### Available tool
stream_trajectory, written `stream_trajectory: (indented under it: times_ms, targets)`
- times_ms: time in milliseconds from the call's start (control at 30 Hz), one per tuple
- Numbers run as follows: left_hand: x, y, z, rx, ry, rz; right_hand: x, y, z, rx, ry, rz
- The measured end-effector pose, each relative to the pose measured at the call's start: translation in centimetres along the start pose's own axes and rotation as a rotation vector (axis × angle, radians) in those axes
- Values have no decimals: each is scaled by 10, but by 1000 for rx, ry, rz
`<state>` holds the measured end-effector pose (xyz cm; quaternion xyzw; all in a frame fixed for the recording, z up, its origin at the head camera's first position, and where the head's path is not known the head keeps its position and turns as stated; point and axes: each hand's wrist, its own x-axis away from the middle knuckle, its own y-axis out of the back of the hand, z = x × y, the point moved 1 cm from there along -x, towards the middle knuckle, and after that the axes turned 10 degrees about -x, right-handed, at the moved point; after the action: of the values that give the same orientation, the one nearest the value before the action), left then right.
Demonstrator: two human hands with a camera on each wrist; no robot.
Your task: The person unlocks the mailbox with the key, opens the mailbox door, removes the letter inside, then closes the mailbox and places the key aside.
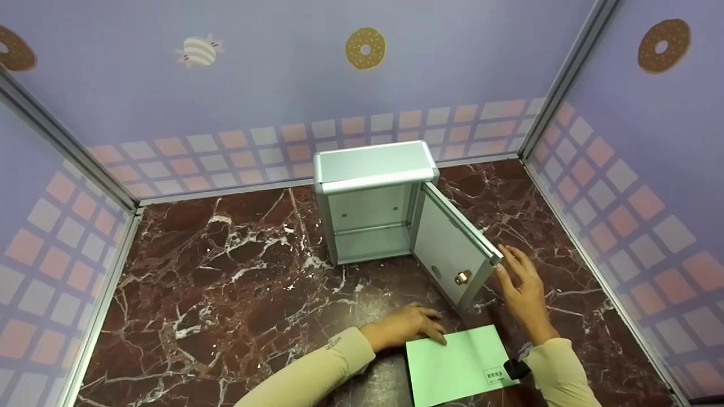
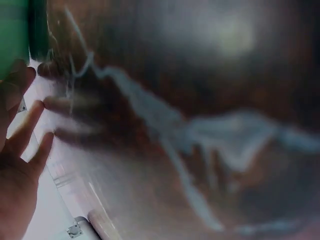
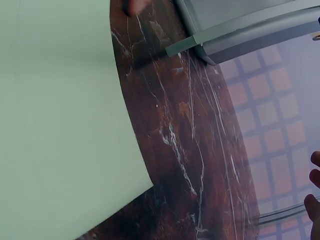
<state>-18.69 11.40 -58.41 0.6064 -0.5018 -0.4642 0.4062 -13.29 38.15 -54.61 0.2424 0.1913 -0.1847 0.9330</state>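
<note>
A silver-white metal box (image 1: 373, 164) stands upright, its hinged door (image 1: 452, 249) swung outward to the right and a brass lock (image 1: 462, 277) on the door's inner face. My right hand (image 1: 523, 291) is by the door's free edge, fingers extended and parted from the thumb. In the right wrist view, only fingertips (image 3: 314, 176) show at the right border. A pale green envelope (image 1: 458, 362) with a small printed stamp lies in front of the door. At its upper left corner is my left hand (image 1: 404, 328), a digit overlapping the paper; the left wrist view shows its fingers spread.
The box and envelope are on a dark red marbled tabletop (image 1: 226, 294). Purple patterned panels (image 1: 271, 73) enclose the back and both sides, with metal frame strips (image 1: 565, 73) at the corners. A black strap or device (image 1: 516, 368) sits at the right cuff, overlapping the envelope.
</note>
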Motion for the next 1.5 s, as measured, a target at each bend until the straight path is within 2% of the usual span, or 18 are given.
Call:
stream_trajectory:
  times_ms: [133,233,533,700,1067,1333,1500]
  targets:
    - [1,-1,2,-74,-24,-14,1,-1,0,0,0,-7]
    - [1,0,3,-134,-49,1,1,-2,2,-7,4,-17]
    - [3,4,1,-366,-54,183,2,-3,5,-28,-1,-49]
    - [3,6,0,-466,-64,228,2,-4,6,-25,-9,-48]
    - [3,8,-2,-531,-89,297,4,-3,8,-19,-2,-45]
    - [2,8,-3,-441,-43,357,4,-5,9,-3,30,-49]
    - [-1,8,-4,-438,-38,357,4,-7,8,-18,49,-51]
